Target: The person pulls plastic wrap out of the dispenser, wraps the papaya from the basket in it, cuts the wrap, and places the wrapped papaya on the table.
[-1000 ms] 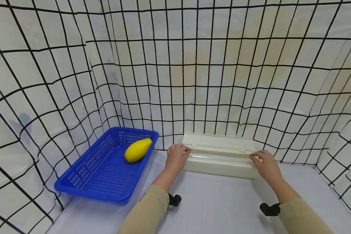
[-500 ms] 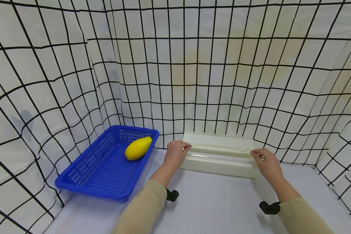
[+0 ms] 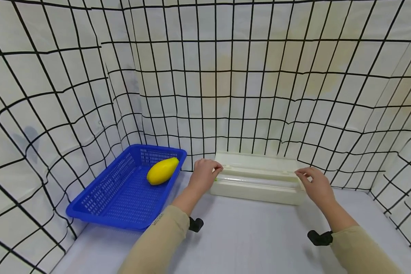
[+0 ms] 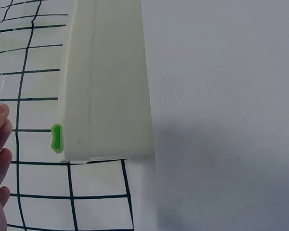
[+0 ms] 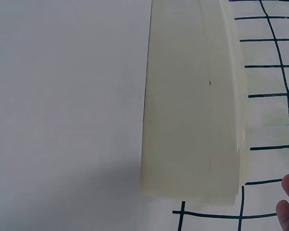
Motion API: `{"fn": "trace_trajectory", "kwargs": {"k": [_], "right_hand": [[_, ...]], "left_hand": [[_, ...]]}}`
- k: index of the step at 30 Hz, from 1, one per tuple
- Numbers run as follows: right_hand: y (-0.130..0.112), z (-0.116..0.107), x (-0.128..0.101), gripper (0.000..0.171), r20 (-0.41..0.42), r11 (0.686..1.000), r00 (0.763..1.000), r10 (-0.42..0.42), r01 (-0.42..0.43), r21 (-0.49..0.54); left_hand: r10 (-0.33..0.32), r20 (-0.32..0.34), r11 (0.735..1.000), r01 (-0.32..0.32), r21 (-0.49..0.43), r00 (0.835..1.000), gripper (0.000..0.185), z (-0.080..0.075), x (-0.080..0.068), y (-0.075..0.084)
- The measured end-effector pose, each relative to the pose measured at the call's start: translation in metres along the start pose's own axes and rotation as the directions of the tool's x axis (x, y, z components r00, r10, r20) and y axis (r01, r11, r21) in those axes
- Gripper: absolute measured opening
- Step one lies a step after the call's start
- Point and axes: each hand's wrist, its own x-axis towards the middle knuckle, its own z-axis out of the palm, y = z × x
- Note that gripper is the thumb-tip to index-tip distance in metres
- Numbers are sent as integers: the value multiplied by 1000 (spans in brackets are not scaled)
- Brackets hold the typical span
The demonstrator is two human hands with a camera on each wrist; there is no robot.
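Pinching what seems the edge of the clear film (image 3: 257,181), the left hand (image 3: 203,175) and right hand (image 3: 317,185) stand near opposite ends of the open cream box (image 3: 255,193) on the table (image 3: 250,232) in the head view; level, even tension probably avoids wrinkles. The left wrist view shows a green piece (image 4: 57,138), the hand cut off. The right wrist view barely catches its hand, the pinch hidden
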Motion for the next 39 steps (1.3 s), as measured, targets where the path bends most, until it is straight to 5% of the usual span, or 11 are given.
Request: {"fn": "trace_trajectory", "kwargs": {"k": [8, 39], "right_hand": [[-9, -11, 3, 27, -3, 999, 999, -39, 39, -1], [-23, -39, 12, 36, -64, 999, 998, 21, -19, 41]], "left_hand": [[37, 3, 999, -37, 16, 999, 16, -15, 0, 1], [88, -99, 996, -84, 43, 991, 18, -51, 16, 25]]}}
